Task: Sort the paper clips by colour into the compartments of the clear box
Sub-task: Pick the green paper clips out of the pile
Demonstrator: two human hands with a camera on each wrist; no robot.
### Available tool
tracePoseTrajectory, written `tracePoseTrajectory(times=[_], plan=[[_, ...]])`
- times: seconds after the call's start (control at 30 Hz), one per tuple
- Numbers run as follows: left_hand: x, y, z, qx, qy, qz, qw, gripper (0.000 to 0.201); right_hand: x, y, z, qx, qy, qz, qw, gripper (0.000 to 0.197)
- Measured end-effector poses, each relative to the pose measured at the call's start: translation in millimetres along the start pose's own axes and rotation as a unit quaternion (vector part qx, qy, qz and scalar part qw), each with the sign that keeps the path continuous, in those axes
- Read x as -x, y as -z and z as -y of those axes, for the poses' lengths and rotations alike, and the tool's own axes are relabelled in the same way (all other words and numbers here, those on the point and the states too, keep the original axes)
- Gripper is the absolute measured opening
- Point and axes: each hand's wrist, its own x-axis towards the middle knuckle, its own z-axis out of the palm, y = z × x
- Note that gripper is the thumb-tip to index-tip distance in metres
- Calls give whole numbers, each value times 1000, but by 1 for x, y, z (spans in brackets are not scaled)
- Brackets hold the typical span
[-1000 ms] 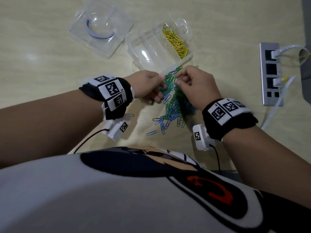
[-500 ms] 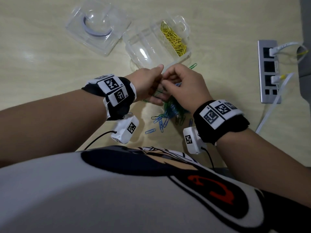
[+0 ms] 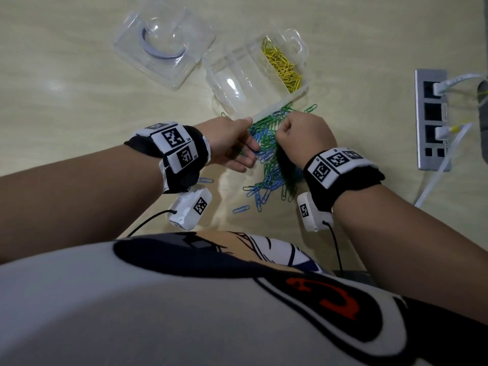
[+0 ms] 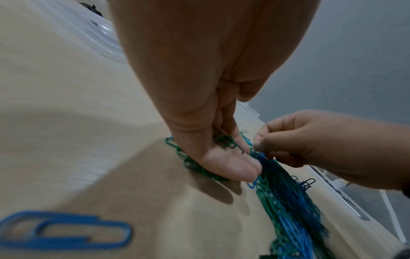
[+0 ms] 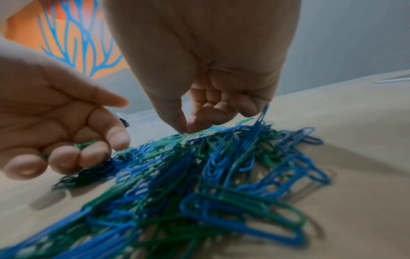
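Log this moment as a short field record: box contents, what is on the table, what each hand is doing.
clear box: open on the table, beyond the pile
yellow clips: in the box's right compartment
other compartments: no clips visible
mixed pile: blue and green clips loose on the table, between the hands
left hand: holds green clips in curled fingers, at the pile's left edge
right hand: thumb and forefinger pinch together at the pile top; whether a clip is in the grip cannot be told
stray blue clip: alone, near side of the pile
lid: left of the box
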Motion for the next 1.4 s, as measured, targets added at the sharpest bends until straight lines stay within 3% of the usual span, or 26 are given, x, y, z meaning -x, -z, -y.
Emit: tracePoseTrajectory(times=[0.1, 0.23, 0.43, 0.53, 0.67, 0.73, 0.8, 0.97, 1.1, 1.17, 1.3, 1.4], plan=[[-3, -1, 0, -2, 2, -9, 1000, 50, 1, 3, -1, -31, -22, -23, 999, 15], [-4, -5, -1, -20, 6, -13, 1000, 43, -8, -3, 7, -29, -20, -15, 999, 30], [-4, 0, 0, -43, -2, -26, 999, 28, -12, 5, 6, 38, 11, 25, 999, 20], [-6, 0, -1, -19, -6, -31, 999, 40, 4, 15, 7, -37, 48, 17, 998, 10], [-7, -2, -1, 51, -18, -30, 998, 47, 27, 15, 24, -134, 108, 74, 982, 8], [-5, -3, -2, 54, -11, -17, 998, 47, 21, 11, 25, -138, 93, 22, 986, 11], [-2, -3, -2, 29, -3, -13, 999, 49, 7, 6, 18, -92, 61, -28, 993, 17], [1, -1, -1, 14, 1, -8, 1000, 47, -12, -8, 5, 95, 114, 5, 989, 19], [0, 2, -2, 27, 3, -19, 999, 48, -11, -1, 5, 138, 99, 8, 985, 22], [-1, 3, -2, 34, 1, -21, 999, 49, -7, 3, 4, 115, 91, 15, 989, 20], [-3, -1, -2, 60, -11, -33, 998, 47, 11, 14, 18, -43, 124, 73, 989, 6], [-3, -2, -3, 88, -23, -39, 995, 41, 18, 13, 29, -98, 149, 73, 981, 11]])
